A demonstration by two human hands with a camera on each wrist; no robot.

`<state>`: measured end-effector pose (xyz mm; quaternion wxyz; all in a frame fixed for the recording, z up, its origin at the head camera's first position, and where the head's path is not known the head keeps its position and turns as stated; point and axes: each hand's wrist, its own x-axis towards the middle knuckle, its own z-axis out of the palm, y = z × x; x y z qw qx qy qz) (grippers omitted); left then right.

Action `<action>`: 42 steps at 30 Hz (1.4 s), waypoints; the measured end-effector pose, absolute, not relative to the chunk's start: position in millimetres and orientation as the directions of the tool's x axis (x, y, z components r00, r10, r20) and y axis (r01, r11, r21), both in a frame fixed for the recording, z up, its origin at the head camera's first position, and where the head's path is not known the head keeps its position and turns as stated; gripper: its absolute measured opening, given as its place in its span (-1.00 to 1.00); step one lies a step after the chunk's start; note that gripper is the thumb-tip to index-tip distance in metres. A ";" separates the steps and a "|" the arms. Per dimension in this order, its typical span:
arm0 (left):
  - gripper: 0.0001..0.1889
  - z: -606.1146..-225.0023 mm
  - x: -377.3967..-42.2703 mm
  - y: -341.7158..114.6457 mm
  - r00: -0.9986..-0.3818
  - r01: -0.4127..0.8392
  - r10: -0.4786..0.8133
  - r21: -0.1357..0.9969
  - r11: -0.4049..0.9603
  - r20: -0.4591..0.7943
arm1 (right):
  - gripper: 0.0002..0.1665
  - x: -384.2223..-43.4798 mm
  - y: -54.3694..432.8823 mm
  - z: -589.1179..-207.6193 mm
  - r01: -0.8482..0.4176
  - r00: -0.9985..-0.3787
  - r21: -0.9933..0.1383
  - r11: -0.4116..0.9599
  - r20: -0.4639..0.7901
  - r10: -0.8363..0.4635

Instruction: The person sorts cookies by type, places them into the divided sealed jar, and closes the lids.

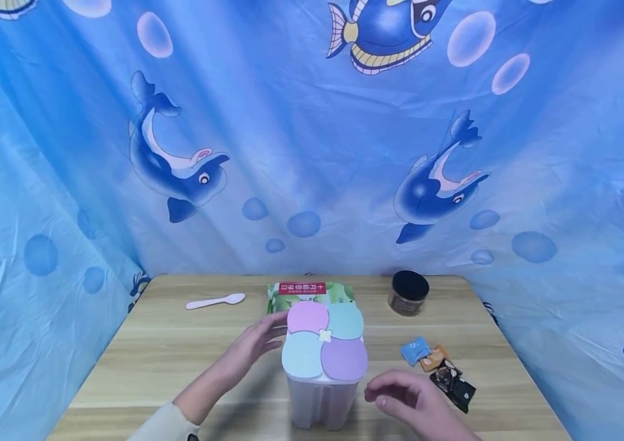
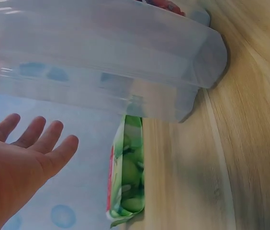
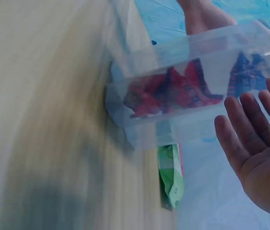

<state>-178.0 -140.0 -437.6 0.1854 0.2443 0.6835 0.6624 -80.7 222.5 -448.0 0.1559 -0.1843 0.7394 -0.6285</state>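
A tall translucent plastic container [image 1: 319, 401] stands upright at the table's front middle. Its lid [image 1: 303, 354] has four petals in pink, mint, pale blue and purple, with a small cream piece in the centre. Through the wall, the right wrist view shows red wrapped packets [image 3: 178, 91] inside. My left hand [image 1: 245, 350] is by the container's left side, fingers extended; whether the fingertips touch it I cannot tell. To the right, my right hand [image 1: 413, 395] hovers with loosely bent fingers, apart from the container and holding nothing.
Behind the container lies a green packet [image 1: 300, 290] with a red label. A white spoon [image 1: 216, 301] lies at back left, and a black-lidded jar [image 1: 408, 294] stands at back right. Several small wrapped packets [image 1: 415, 351] sit at right. A blue patterned curtain [image 1: 312, 135] surrounds the table.
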 end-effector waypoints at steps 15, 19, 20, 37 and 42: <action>-0.12 -451.1 -185.3 -138.6 -0.789 0.009 0.614 1.000 -0.026 0.023 | -0.52 -58.7 214.0 -465.4 -0.002 -0.790 -0.997 -0.073 0.047 -0.612; -0.13 -450.9 -185.8 -139.2 -0.793 0.001 0.609 1.000 -0.025 0.016 | -0.48 -58.7 211.1 -465.8 0.013 -0.763 -0.996 -0.091 0.049 -0.644; -0.12 -450.9 -185.6 -139.4 -0.793 0.001 0.609 1.000 -0.025 0.016 | -0.46 -58.9 210.4 -465.5 0.019 -0.760 -0.996 -0.090 0.044 -0.649; -0.11 -451.6 -170.5 -155.9 -0.772 0.013 0.633 0.997 -0.070 0.055 | -0.42 -69.7 217.3 -462.8 0.068 -0.807 -0.997 -0.018 -0.045 -0.589; -0.16 -454.8 -156.8 -161.1 -0.769 0.023 0.632 0.992 -0.125 0.098 | -0.45 -78.8 220.3 -461.7 0.030 -0.832 -0.999 -0.020 -0.014 -0.555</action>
